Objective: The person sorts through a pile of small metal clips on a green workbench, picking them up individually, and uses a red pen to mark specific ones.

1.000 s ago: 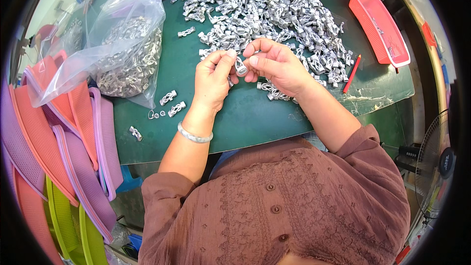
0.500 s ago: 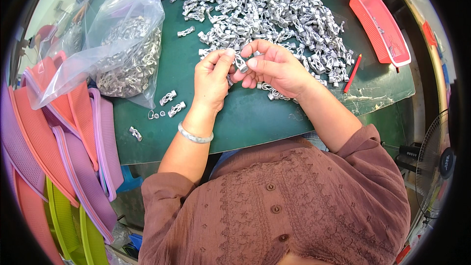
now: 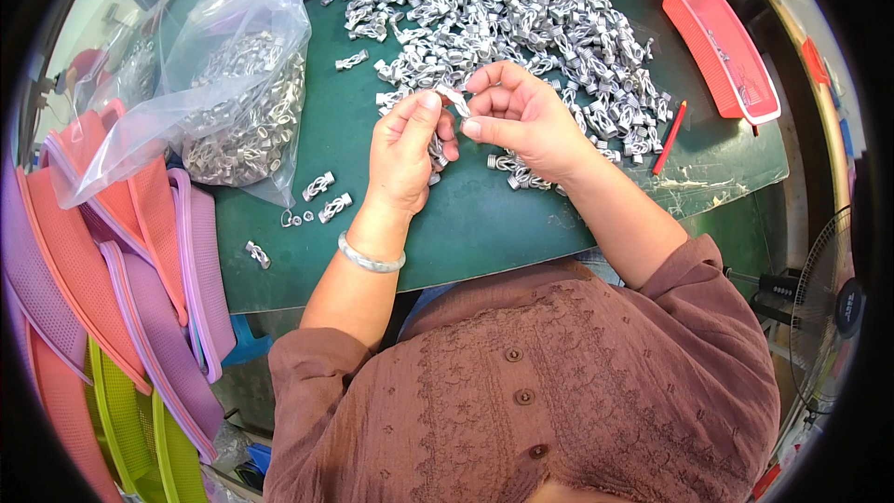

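While the left hand (image 3: 402,154) keeps its pinch on one metal part (image 3: 456,101), the right hand (image 3: 540,130) has loosened: half a second ago its fingers were gathered about the part's lower end, and now they stand away from the thumb in an open curl. The part has shifted too. Its free end pointed more steeply down; now it slants from the left thumb and forefinger across to the right thumb, whose tip sits right by that end. Whether the right hand grips it at all, I cannot tell. My judgement is that the part is being turned or regripped, with the left hand bearing most of it, and that its handling is unfinished — it is up between the hands, not set down.

With the right fingers drawn back, more shows of another part (image 3: 435,154) at the left hand's curled fingers; held or merely lying there, the view does not settle it. Elsewhere nothing seems moved: the heap (image 3: 503,28) lies beyond the hands, three strays (image 3: 334,208) and some rings (image 3: 297,220) at left on the table (image 3: 466,237), the tray (image 3: 697,47) and pencil (image 3: 670,140) at right — untouched.
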`<state>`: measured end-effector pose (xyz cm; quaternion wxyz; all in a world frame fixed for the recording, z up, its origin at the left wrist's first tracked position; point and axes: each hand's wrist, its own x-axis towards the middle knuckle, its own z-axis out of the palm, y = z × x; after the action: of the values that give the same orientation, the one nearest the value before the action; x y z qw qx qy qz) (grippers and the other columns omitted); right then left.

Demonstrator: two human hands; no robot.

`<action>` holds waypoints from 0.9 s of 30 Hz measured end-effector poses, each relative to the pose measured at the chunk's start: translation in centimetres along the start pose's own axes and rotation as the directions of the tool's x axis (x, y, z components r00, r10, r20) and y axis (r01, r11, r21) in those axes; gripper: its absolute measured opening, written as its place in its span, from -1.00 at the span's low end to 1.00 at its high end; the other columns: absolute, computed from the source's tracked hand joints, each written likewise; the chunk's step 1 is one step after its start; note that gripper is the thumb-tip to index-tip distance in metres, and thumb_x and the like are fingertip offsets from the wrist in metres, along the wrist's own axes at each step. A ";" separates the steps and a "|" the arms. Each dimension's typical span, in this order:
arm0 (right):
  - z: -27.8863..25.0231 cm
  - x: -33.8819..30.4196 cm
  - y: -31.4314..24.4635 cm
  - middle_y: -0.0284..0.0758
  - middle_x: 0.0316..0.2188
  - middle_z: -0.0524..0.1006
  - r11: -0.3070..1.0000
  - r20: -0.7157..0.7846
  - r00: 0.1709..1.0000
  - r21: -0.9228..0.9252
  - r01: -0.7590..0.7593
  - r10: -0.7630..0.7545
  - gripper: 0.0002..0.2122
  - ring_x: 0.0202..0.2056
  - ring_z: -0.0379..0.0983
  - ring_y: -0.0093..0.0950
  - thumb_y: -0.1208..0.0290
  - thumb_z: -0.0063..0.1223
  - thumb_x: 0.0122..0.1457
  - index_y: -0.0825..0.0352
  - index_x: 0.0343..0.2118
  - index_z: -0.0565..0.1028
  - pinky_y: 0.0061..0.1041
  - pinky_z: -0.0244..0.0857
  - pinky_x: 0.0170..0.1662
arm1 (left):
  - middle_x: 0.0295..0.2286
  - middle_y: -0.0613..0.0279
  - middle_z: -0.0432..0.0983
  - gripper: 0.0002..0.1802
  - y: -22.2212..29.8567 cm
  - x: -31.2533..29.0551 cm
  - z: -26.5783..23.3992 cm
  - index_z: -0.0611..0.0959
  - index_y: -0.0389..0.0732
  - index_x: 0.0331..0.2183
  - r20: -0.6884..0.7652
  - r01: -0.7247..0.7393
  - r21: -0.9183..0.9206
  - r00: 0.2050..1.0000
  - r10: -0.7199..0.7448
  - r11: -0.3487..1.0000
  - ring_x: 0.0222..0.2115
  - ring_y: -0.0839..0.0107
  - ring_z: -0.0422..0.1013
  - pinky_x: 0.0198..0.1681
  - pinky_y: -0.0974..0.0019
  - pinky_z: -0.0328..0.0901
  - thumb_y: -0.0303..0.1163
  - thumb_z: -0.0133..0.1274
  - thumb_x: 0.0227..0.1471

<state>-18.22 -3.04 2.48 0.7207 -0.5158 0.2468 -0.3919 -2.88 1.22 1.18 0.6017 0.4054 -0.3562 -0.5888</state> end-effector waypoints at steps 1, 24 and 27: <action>0.0 0.0 0.1 -0.41 -0.51 0.43 0.999 0.003 1.000 -0.032 0.028 -0.028 -0.69 -0.44 0.35 -0.67 0.61 0.10 -0.09 0.37 -0.26 0.29 -0.71 0.24 -0.36 | -0.65 0.35 0.35 -0.74 -0.1 0.0 -0.1 0.50 -0.22 -0.50 0.030 -0.001 -0.018 1.000 0.002 1.000 -0.69 0.58 0.27 -0.65 0.56 0.16 -0.24 -0.10 0.06; -0.8 -0.1 0.7 -0.38 -0.42 0.38 -0.014 0.306 0.908 -0.949 0.315 -0.285 -0.87 -0.25 0.26 -0.37 0.45 0.10 -0.16 0.28 -0.48 0.49 -0.39 0.12 -0.18 | -0.47 0.18 0.40 -0.82 -0.3 1.1 -2.6 0.49 -0.16 -0.44 0.160 0.204 -0.472 0.977 -0.144 0.858 -0.60 0.49 0.32 -0.66 0.48 0.20 -0.25 -0.04 -0.01; -1.1 0.3 0.9 -0.37 -0.45 0.40 0.123 0.285 0.877 -0.926 0.356 -0.387 -0.90 -0.30 0.28 -0.35 0.50 0.07 -0.14 0.31 -0.48 0.48 -0.38 0.14 -0.21 | -0.49 0.19 0.40 -0.82 0.2 0.8 -2.0 0.51 -0.18 -0.38 0.122 0.183 -0.392 0.982 -0.146 0.902 -0.62 0.51 0.32 -0.67 0.50 0.20 -0.28 -0.03 -0.01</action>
<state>-18.60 -3.76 1.27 0.1229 -0.8852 0.3068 -0.3272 -0.94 0.58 0.54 0.6036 0.2750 -0.2192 -0.7155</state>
